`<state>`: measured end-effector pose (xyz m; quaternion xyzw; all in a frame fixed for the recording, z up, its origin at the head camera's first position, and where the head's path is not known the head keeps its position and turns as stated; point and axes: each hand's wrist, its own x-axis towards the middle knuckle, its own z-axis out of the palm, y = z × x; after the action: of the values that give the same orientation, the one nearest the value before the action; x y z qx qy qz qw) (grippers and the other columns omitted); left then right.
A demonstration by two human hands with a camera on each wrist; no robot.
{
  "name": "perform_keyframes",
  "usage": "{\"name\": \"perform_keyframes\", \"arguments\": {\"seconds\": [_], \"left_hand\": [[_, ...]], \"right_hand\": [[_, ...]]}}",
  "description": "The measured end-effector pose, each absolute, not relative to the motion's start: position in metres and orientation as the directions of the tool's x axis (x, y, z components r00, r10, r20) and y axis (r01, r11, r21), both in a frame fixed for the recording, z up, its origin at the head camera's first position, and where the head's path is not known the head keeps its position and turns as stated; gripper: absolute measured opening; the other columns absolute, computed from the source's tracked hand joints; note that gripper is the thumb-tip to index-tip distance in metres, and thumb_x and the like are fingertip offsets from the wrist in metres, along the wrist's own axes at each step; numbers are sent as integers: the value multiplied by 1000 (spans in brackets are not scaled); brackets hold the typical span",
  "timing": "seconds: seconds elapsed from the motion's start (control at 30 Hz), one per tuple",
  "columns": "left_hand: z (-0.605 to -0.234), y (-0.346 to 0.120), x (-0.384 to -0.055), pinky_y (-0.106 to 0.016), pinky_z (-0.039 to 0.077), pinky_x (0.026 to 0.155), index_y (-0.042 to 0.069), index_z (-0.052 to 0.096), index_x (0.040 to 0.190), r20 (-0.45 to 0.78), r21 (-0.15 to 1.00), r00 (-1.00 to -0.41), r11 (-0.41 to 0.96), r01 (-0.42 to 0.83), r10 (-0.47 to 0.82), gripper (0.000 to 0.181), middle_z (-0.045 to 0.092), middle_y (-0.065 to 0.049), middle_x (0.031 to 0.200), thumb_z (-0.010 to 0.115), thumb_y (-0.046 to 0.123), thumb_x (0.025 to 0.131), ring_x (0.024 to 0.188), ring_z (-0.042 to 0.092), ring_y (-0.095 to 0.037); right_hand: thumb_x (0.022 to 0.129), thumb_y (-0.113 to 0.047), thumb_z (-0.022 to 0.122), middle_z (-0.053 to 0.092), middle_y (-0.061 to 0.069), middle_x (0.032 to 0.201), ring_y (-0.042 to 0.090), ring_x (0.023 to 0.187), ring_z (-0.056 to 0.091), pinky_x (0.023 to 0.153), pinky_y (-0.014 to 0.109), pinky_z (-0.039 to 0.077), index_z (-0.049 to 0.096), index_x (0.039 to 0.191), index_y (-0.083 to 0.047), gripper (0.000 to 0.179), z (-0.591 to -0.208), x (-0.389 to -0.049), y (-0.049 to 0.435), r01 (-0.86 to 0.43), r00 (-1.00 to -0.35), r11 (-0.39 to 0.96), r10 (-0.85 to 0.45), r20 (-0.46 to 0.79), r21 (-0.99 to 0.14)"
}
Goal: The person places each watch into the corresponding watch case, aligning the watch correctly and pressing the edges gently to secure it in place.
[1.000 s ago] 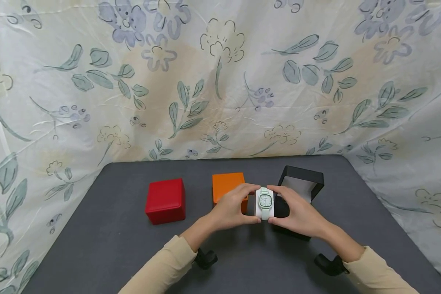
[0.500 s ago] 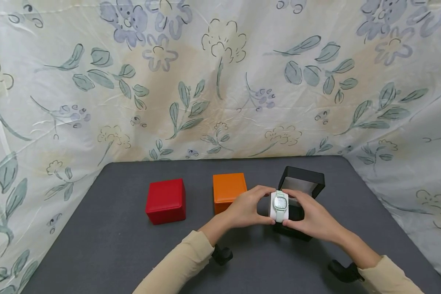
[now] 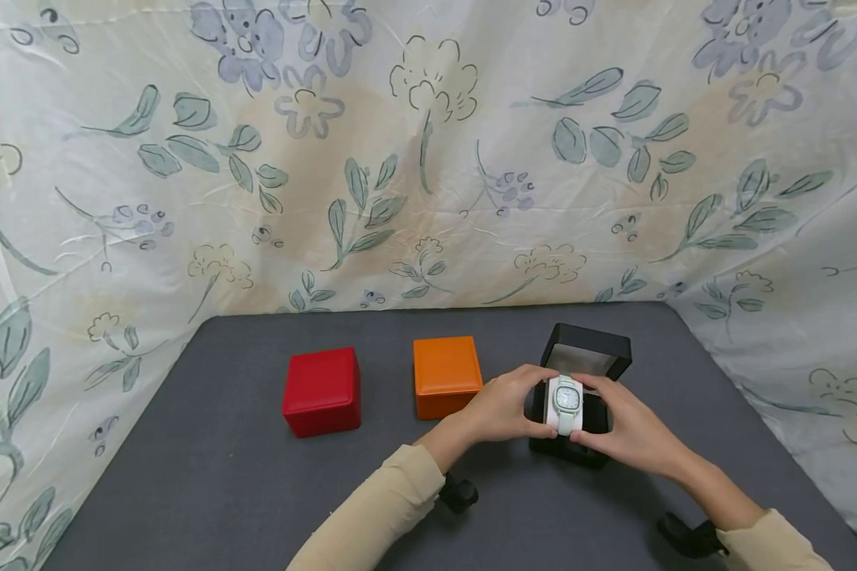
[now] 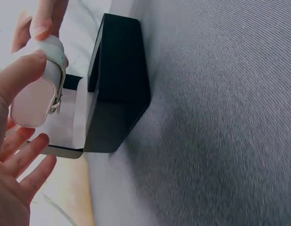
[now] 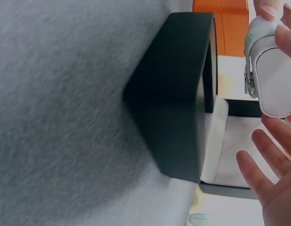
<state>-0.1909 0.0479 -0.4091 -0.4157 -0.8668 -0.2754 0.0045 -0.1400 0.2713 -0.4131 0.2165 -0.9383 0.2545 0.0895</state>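
A pale mint wristwatch (image 3: 566,398) is wrapped round a white cushion (image 4: 34,101). My left hand (image 3: 503,408) pinches the cushion's left end between thumb and finger. From the other end, my right hand (image 3: 632,427) pinches it the same way. Both wrist views show the other fingers spread below the cushion, and the strap buckle (image 5: 250,82) on its near side. Watch and cushion are held above a black watch box (image 4: 119,61), whose raised lid (image 3: 591,339) has a light grey lining. My hands hide much of the box's inside in the head view.
A closed orange box (image 3: 446,377) stands left of the black box. Farther left is a closed red box (image 3: 321,391). All rest on a dark grey table (image 3: 207,444), with a floral curtain (image 3: 371,198) behind it.
Both hands have moved to the right with the watch and its cushion, from beside the black box to over it. The three boxes have stayed in place.
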Motion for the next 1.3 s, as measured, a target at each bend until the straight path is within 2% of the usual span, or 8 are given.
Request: {"name": "perform_keyframes", "arguments": {"seconds": [0.23,0.77,1.3], "left_hand": [[-411,60,-192,-23,46,89,23,39,138,213,457,-672,536,710,709,76,46,5,134,72,47,74,114,51,-7],[-422,74,-192,-25,42,96,22,41,136,199,412,-679,568,712,706,73,46,7,135,70,48,75,119,47,-8],[-430,78,-196,-26,41,96,23,45,134,174,341,-692,617,710,701,71,51,7,129,72,49,73,112,51,-9]], "right_hand": [[72,-41,76,51,5,123,24,108,50,80,47,46,44,132,-9,75,-416,-140,281,-474,-874,782,-361,326,-405],[73,-43,75,51,13,124,34,110,49,81,54,44,44,131,-6,75,-426,-139,289,-431,-899,797,-343,272,-423],[74,-47,72,54,14,122,37,108,50,80,54,42,46,130,-6,74,-440,-143,289,-405,-911,823,-329,247,-397]]}}
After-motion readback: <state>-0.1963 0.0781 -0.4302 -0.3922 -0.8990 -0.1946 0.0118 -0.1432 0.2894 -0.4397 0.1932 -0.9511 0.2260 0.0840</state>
